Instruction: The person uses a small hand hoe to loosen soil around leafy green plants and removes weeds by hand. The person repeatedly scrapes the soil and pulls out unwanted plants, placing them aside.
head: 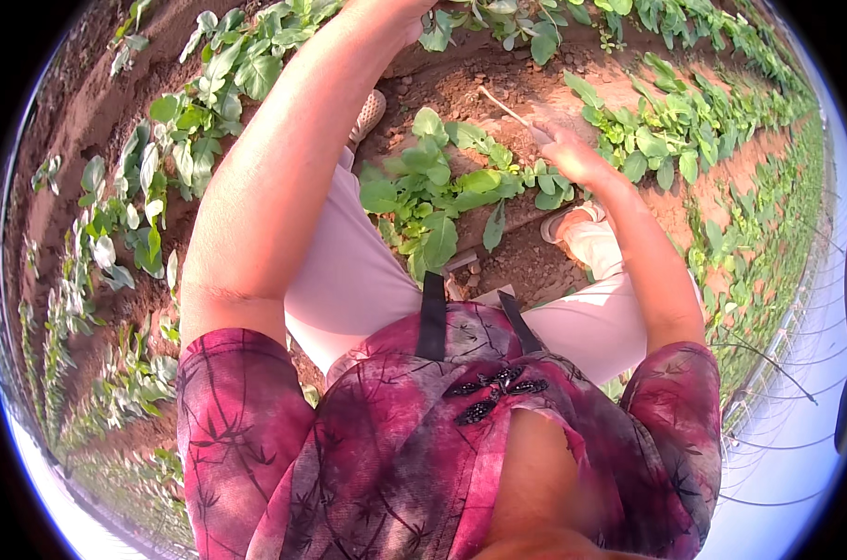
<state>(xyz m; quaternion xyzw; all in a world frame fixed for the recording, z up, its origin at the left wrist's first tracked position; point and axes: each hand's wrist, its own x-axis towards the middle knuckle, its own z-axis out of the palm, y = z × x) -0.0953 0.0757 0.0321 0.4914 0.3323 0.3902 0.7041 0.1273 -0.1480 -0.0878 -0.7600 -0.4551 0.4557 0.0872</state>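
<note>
My right hand [567,150] is closed around a thin pale stick-like tool [502,105], which points up and left over the reddish soil. Its exact kind is unclear. My left arm reaches to the top edge, where only part of my left hand [411,24] shows near the leaves of a plant [493,17]; its fingers are cut off by the frame. Between my legs grows a cluster of broad-leaved green plants [437,189], just below and left of my right hand.
Rows of leafy plants run on the left [213,91] and right [654,126], with bare soil [465,77] between them. My shoes [371,115] stand on either side of the middle plants. Thin curved hoops [780,441] show at the far right edge.
</note>
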